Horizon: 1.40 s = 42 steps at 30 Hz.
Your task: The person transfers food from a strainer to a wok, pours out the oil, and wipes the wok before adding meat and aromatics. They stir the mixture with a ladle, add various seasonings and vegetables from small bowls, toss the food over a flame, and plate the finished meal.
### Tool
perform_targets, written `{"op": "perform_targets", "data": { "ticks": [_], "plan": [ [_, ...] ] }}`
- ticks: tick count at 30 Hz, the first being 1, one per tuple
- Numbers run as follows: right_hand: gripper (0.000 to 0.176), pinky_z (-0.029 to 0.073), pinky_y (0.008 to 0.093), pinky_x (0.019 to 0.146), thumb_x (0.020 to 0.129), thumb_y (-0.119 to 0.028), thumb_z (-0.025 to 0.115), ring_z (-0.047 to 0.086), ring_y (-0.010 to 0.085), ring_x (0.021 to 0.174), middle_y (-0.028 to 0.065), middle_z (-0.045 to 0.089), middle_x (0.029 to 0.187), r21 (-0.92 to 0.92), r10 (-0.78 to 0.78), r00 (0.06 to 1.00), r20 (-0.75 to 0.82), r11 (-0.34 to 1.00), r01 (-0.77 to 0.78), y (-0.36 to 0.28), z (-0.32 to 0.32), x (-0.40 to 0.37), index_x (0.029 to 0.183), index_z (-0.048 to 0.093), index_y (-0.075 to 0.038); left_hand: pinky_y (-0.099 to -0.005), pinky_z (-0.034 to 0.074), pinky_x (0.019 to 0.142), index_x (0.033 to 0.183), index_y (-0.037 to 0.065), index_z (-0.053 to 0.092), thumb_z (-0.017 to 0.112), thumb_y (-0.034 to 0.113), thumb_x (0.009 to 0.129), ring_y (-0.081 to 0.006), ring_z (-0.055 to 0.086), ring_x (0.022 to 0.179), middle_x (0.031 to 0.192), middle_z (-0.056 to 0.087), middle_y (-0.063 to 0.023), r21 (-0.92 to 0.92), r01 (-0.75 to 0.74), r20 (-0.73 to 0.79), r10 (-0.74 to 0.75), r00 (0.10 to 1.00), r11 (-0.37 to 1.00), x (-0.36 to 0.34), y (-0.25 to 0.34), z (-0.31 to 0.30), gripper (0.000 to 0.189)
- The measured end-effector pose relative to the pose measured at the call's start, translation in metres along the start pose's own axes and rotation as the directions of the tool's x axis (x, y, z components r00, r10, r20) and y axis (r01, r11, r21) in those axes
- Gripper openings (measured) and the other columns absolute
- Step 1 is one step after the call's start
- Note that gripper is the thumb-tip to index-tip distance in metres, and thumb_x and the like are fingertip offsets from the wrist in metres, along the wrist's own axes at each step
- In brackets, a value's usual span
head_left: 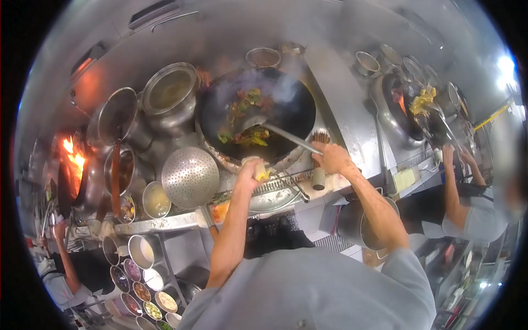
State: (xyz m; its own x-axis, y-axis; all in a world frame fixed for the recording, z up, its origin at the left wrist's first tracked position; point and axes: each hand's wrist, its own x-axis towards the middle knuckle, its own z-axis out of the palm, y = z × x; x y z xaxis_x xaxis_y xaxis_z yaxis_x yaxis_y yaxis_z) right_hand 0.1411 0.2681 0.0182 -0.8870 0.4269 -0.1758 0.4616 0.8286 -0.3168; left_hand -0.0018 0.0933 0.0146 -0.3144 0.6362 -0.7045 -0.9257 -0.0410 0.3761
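Note:
A large dark wok [214,104] sits in the middle of the stove, with steam rising over it. Green and reddish pieces of food [253,136] lie in its bowl. My right hand [333,158] is wrapped round the handle of a metal ladle [291,137], whose head rests among the food. At the wok's near rim, my left hand [252,169] is closed on a pale and yellow cloth [262,172]. Beside my right hand stands a bamboo brush [319,177].
A perforated skimmer [190,177] and a lidded pot [170,88] are left of the wok. Flames [72,159] burn further left. Ingredient bowls [141,252] stand lower left. Co-workers' arms [453,192] [66,258] show at both sides.

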Motion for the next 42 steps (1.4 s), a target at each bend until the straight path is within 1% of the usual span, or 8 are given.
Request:
{"op": "perform_targets", "data": {
  "ticks": [3,7,11,14,17,24,37,42],
  "plan": [
    [0.040,0.047,0.0427,0.076,0.085,-0.027,0.052,0.060,0.0387,0.084,0.0208,0.063,0.086,-0.072,0.176,0.984,0.030,0.982,-0.174,0.002,-0.025,-0.019,0.121,0.050,-0.008,-0.0442,0.049,0.059,0.091,0.010,0.052,0.057,0.008,0.075,-0.0256,0.056,0.074,0.079,0.056,-0.0091,-0.109,-0.139,-0.070,0.132,0.989,0.984,-0.010,-0.021,-0.005,0.017],
    [0.040,0.047,0.0360,0.075,0.086,-0.026,0.054,0.061,0.0340,0.079,0.0237,0.062,0.087,0.297,-0.016,0.999,0.042,0.955,0.003,0.040,-0.046,-0.051,0.119,0.051,-0.004,-0.0447,0.046,0.066,0.089,0.011,0.053,0.057,0.012,0.072,-0.0250,0.052,0.081,0.085,0.054,-0.0078,-0.103,-0.052,-0.100,0.042,0.994,0.993,0.005,-0.031,-0.026,0.017],
    [0.039,0.046,0.0372,0.077,0.086,-0.028,0.053,0.060,0.0325,0.082,0.0213,0.062,0.093,0.080,-0.143,0.974,0.174,0.988,0.131,0.044,-0.097,-0.076,0.118,0.052,-0.005,-0.0404,0.045,0.063,0.082,0.013,0.051,0.054,0.015,0.071,-0.0226,0.051,0.076,0.083,0.054,-0.0069,-0.109,-0.026,0.056,0.032,0.998,0.994,-0.025,-0.047,-0.037,0.011],
    [0.039,0.045,0.0379,0.079,0.086,-0.029,0.052,0.060,0.0336,0.086,0.0215,0.061,0.092,0.141,-0.247,0.936,0.251,0.966,0.217,0.045,-0.113,-0.083,0.118,0.053,-0.008,-0.0394,0.046,0.059,0.082,0.013,0.051,0.057,0.017,0.070,-0.0243,0.051,0.076,0.082,0.053,-0.0065,-0.084,-0.080,-0.103,0.071,0.992,0.993,-0.032,-0.072,-0.048,0.014],
    [0.040,0.045,0.0380,0.080,0.085,-0.029,0.052,0.058,0.0348,0.091,0.0218,0.061,0.092,0.061,-0.075,0.931,0.358,0.996,0.057,0.023,-0.087,-0.053,0.120,0.051,-0.009,-0.0359,0.047,0.060,0.080,0.009,0.051,0.057,0.016,0.069,-0.0227,0.051,0.075,0.080,0.053,-0.0079,-0.042,-0.092,-0.084,0.089,0.993,0.995,-0.001,-0.039,-0.032,0.015],
    [0.044,0.046,0.0394,0.077,0.083,-0.026,0.055,0.060,0.0352,0.081,0.0220,0.062,0.089,0.124,0.013,0.985,-0.172,0.992,0.008,0.010,-0.009,-0.036,0.120,0.049,-0.003,-0.0412,0.053,0.065,0.087,0.007,0.053,0.054,0.009,0.078,-0.0230,0.058,0.078,0.084,0.056,-0.0088,-0.009,-0.190,-0.089,0.189,0.978,0.982,-0.033,-0.106,-0.046,0.010],
    [0.040,0.046,0.0400,0.076,0.084,-0.028,0.054,0.059,0.0366,0.085,0.0203,0.061,0.095,0.105,-0.018,0.945,0.325,0.994,-0.017,0.032,-0.065,-0.045,0.119,0.052,-0.009,-0.0395,0.049,0.061,0.090,0.009,0.051,0.058,0.016,0.071,-0.0261,0.053,0.077,0.084,0.052,-0.0083,-0.111,-0.027,-0.059,0.021,0.998,0.993,0.008,-0.039,-0.034,0.021],
    [0.042,0.046,0.0402,0.076,0.084,-0.027,0.054,0.059,0.0349,0.087,0.0205,0.062,0.092,0.076,0.135,0.991,-0.003,0.988,-0.135,0.001,-0.018,-0.020,0.119,0.050,-0.005,-0.0397,0.052,0.066,0.090,0.006,0.052,0.056,0.008,0.073,-0.0237,0.060,0.076,0.082,0.058,-0.0107,-0.035,-0.108,-0.011,0.108,0.994,0.994,-0.011,-0.085,-0.044,0.018]
  ]
}}
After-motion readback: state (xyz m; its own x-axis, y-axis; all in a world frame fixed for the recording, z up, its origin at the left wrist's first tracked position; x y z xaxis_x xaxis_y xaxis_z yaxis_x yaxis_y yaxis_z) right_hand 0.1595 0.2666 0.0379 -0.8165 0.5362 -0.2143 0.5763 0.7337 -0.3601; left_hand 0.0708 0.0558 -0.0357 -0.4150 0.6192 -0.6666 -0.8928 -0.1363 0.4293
